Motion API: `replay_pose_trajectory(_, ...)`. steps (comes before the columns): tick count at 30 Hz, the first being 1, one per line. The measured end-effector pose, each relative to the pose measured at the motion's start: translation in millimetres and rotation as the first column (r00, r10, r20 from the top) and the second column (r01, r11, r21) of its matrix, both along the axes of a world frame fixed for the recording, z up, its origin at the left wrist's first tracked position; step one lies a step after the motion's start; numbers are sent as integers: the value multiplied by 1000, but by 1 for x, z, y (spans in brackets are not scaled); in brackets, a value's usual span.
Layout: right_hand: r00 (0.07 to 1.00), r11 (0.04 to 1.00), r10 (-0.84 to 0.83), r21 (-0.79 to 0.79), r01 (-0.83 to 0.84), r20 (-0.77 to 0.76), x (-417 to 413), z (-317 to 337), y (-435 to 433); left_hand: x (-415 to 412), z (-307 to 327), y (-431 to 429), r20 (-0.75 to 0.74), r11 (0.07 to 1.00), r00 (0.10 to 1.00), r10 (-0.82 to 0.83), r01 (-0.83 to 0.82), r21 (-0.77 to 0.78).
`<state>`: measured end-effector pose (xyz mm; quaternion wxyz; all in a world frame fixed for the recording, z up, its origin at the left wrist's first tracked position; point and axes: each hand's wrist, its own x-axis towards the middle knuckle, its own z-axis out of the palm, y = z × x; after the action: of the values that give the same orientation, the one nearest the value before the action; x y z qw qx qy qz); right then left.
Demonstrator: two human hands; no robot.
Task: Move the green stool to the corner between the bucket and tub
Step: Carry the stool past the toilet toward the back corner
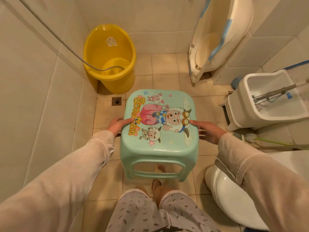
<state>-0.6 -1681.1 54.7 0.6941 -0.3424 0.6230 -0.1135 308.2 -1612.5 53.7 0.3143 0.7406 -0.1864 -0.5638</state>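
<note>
A mint-green plastic stool (158, 148) with a cartoon sheep print on its seat is held above the tiled floor in the middle of the view. My left hand (117, 125) grips its left edge, thumb on the seat. On the opposite edge, my right hand (207, 131) grips the same way. A yellow bucket (110, 61) stands in the far left corner against the wall. A cream baby tub (217, 39) with blue trim leans upright against the back wall at the right. Bare floor lies between bucket and tub, beyond the stool.
A shower hose (55, 36) hangs into the bucket. A floor drain (116, 101) lies left of the stool. A white mop basin (267, 101) stands at the right, a toilet (234, 198) at the near right, a brush (250, 137) on the floor. My feet are under the stool.
</note>
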Motion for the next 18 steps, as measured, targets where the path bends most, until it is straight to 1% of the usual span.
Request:
replay_pose_trajectory(6, 1000, 1000, -13, -16, 13, 12, -12, 6, -63, -12, 4, -65, 8, 1000, 1000, 2, -2, -20)
replay_pose_trajectory(13, 1000, 1000, -1, 21, 1, 3, -31, -3, -122, -20, 0, -145, -4, 998, 999, -54, 54, -12)
replay_pose_trajectory(18, 1000, 1000, -17, 15, 17, -19, -28, -5, -184, -15, -7, -216, -17, 997, 997, -78, 78, -4)
